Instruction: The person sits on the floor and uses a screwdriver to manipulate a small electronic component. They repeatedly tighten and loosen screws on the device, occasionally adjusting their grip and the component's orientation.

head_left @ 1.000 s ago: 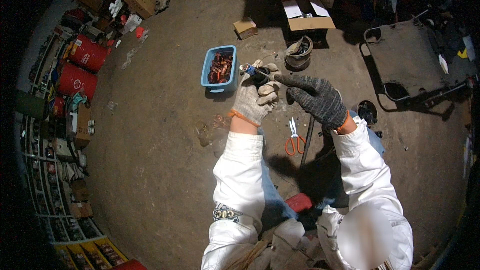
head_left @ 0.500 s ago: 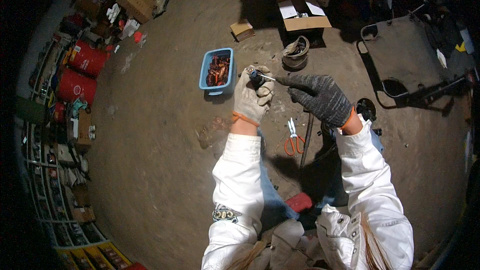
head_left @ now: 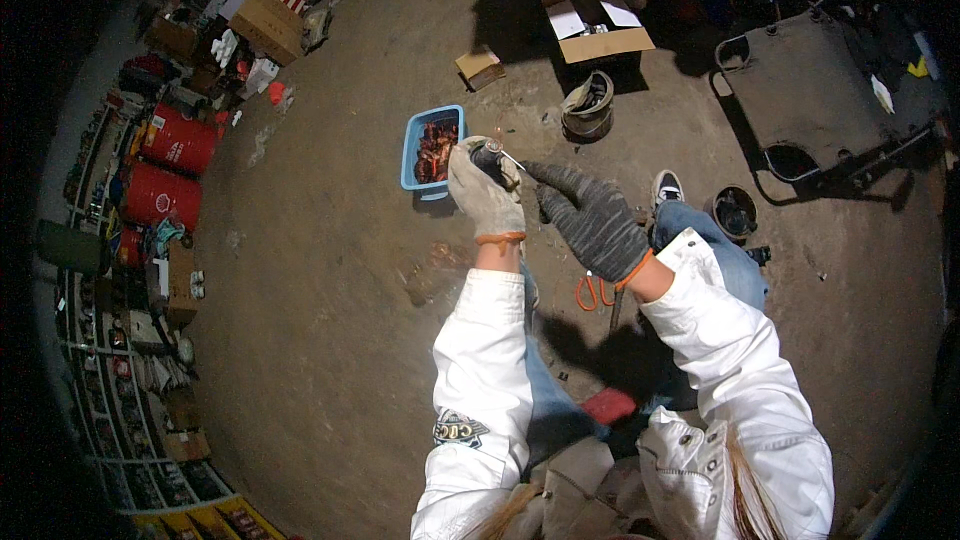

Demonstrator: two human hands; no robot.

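My left hand (head_left: 478, 196), in a pale work glove with an orange cuff, is closed around a small dark cylindrical part (head_left: 486, 159) with a shiny metal end. My right hand (head_left: 597, 223), in a dark grey knit glove, pinches a thin metal rod (head_left: 513, 159), whose far tip reaches the part's metal end. Whatever handle the rod has is hidden by the glove. Just beyond my left hand stands a blue plastic bin (head_left: 407, 152) with reddish-brown, copper-looking pieces inside. Orange scissor handles (head_left: 588, 292) show below my right hand, which covers the blades.
A dark bucket (head_left: 586, 122), an open cardboard box (head_left: 605, 46) and a small carton (head_left: 481, 70) stand ahead. At right are a round dark container (head_left: 736, 212) and a low folding frame (head_left: 815, 90). Red drums (head_left: 160, 194) and shelving line the left side.
Both hands have shifted left, the right one also nearer to me, and the part has turned in my left glove. The scissor blades are now covered, and a shoe has come into view.
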